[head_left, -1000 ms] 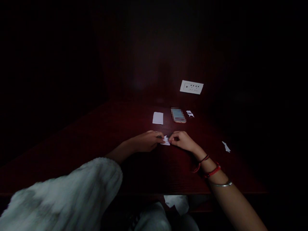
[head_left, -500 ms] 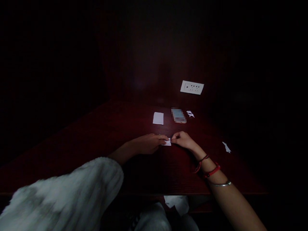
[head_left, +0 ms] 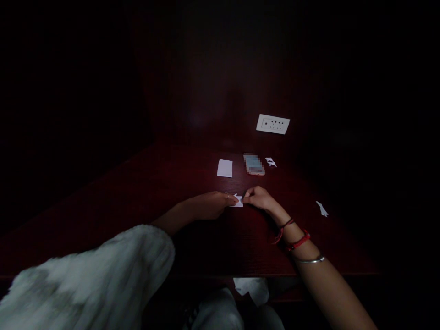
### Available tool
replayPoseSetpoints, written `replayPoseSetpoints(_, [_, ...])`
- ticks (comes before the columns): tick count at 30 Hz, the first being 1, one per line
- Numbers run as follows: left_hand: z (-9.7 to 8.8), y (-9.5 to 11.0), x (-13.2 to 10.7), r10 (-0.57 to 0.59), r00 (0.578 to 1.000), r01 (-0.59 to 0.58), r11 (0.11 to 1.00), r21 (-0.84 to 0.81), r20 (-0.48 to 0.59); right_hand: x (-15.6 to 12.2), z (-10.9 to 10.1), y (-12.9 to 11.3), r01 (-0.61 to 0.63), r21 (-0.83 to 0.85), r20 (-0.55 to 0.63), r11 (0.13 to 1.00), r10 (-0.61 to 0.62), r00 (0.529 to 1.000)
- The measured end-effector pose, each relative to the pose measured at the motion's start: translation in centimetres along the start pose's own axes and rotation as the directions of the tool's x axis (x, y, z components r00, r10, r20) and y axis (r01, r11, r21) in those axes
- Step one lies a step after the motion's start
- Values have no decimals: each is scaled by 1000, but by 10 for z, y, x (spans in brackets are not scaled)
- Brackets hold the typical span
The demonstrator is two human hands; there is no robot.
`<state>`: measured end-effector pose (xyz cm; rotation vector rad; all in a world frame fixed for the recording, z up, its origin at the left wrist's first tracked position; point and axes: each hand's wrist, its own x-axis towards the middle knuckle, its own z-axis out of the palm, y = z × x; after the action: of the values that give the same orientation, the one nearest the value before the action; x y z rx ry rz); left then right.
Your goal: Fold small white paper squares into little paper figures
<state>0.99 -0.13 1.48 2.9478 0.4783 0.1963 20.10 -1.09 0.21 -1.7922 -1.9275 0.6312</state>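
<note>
A small piece of folded white paper [head_left: 239, 202] lies on the dark red table between my two hands. My left hand [head_left: 215, 205] grips its left side, thumb laid over the paper and fingers partly hidden. From the right, my right hand [head_left: 258, 198] pinches the paper's right edge between thumb and forefinger. Beyond my hands lies a flat white sheet of paper [head_left: 224, 168], with a phone [head_left: 254, 164], its screen blurred, to the right of it.
Paper scraps [head_left: 271, 162] lie beside the phone, and a narrow paper strip [head_left: 322, 209] is farther right on the table [head_left: 137, 192]. A socket panel [head_left: 273, 124] is on the back wall. White paper [head_left: 252, 289] shows below the table's front edge.
My left fingers have drawn back a little, and a pointed corner of the paper now shows above the thumb. The right hand keeps nearly the same place.
</note>
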Motion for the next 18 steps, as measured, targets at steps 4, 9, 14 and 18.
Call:
replayPoseSetpoints(4, [3,-1,0,-13,1000,14,1000,5,-8,1,1,1,3,1,-2,1000,-3,1000])
replayPoseSetpoints(9, [4,0,0,-31,999,32,998,53,-13,-4,-8,7,126,-61,-135,990,-133,982])
replayPoseSetpoints(14, [1,4,-1,-43,999,44,998,49,-26,-17,-22,3,499,-229,-68,836,-525,848])
replayPoseSetpoints(18, [1,3,0,-32,999,33,998,47,-18,-22,-21,-1,598,-304,126,741,-591,797])
